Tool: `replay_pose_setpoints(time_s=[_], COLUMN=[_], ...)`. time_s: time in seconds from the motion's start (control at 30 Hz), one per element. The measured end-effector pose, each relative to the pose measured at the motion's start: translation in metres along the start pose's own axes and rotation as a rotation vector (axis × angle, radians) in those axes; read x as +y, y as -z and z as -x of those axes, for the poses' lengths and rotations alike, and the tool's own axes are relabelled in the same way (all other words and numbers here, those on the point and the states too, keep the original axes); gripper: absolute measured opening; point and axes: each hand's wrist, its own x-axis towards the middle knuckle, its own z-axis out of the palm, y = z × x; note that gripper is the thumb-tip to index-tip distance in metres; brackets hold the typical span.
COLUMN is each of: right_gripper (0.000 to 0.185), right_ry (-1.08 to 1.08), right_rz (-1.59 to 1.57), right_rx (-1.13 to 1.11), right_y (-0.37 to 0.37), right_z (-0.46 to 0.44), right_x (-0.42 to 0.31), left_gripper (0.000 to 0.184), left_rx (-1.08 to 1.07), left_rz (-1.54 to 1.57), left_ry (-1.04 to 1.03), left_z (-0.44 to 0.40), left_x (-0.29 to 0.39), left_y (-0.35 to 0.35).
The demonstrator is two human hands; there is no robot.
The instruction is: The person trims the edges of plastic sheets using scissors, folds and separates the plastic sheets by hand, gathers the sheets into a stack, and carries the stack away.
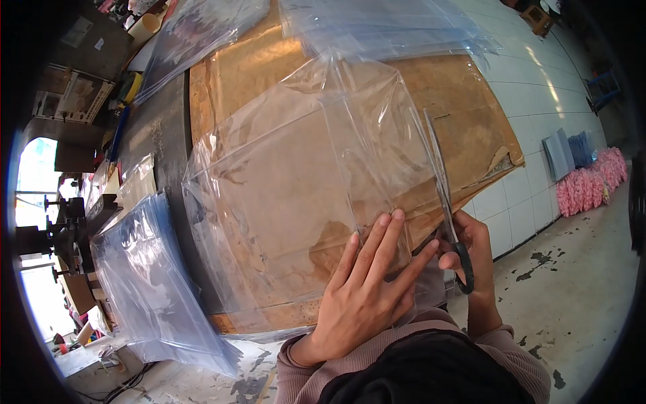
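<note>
A clear plastic bag (269,175) lies spread and creased over the brown work board in front of me. My left hand (367,289) rests flat on its near right part, fingers stretched out and apart. My right hand (476,252) grips a pair of scissors (445,195) by the black handle, at the board's right edge. The blades point away from me along the right side of the plastic. They look nearly closed, and whether plastic sits between them I cannot tell.
Stacked clear plastic sheets (390,27) lie at the far end, with more plastic sheets (208,34) at far left. Another plastic stack (151,269) hangs left, beside a black clamp-like fixture (70,229). Pink bundles (592,182) lie on the floor by the tiled wall (525,128).
</note>
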Motion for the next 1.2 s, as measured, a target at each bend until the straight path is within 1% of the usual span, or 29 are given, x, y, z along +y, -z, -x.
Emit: replay_pose_setpoints(time_s=[0.07, 0.17, 0.47, 0.57, 0.67, 0.9, 0.97, 1.07, 1.2], right_gripper=[0.074, 0.074, 0.075, 0.075, 0.075, 0.076, 0.076, 0.076, 0.076], right_ry=[-0.01, -0.005, 0.005, 0.039, 0.002, 0.054, 0.068, 0.053, 0.045], right_rz=[0.051, 0.007, 0.012, -0.014, 0.082, 0.057, 0.074, 0.108, 0.113], right_rx=[-0.004, -0.002, -0.019, -0.004, -0.011, -0.009, -0.005, -0.037, -0.025], right_y=[0.006, 0.002, -0.002, -0.004, 0.002, -0.002, -0.004, 0.002, 0.0], right_z=[0.0, 0.002, 0.002, 0.001, 0.001, 0.002, 0.001, 0.001, 0.0], right_x=[0.007, 0.001, -0.003, -0.001, 0.002, -0.002, -0.003, 0.001, -0.001], left_gripper=[0.059, 0.059, 0.059, 0.059, 0.058, 0.056, 0.055, 0.055, 0.054], left_rx=[0.005, 0.004, 0.003, 0.014, 0.02, 0.03, 0.005, -0.004, 0.001], left_rz=[0.006, 0.02, 0.038, 0.042, 0.055, 0.077, 0.068, 0.068, 0.082], left_ry=[-0.007, -0.017, -0.039, -0.043, -0.042, -0.057, -0.079, -0.088, -0.089], left_z=[0.0, 0.001, 0.003, 0.003, 0.003, 0.004, 0.006, 0.007, 0.006], left_x=[0.0, -0.001, -0.002, -0.002, -0.002, -0.003, -0.005, -0.007, -0.006], left_y=[0.0, 0.0, 0.001, 0.001, 0.0, 0.001, 0.001, 0.0, 0.002])
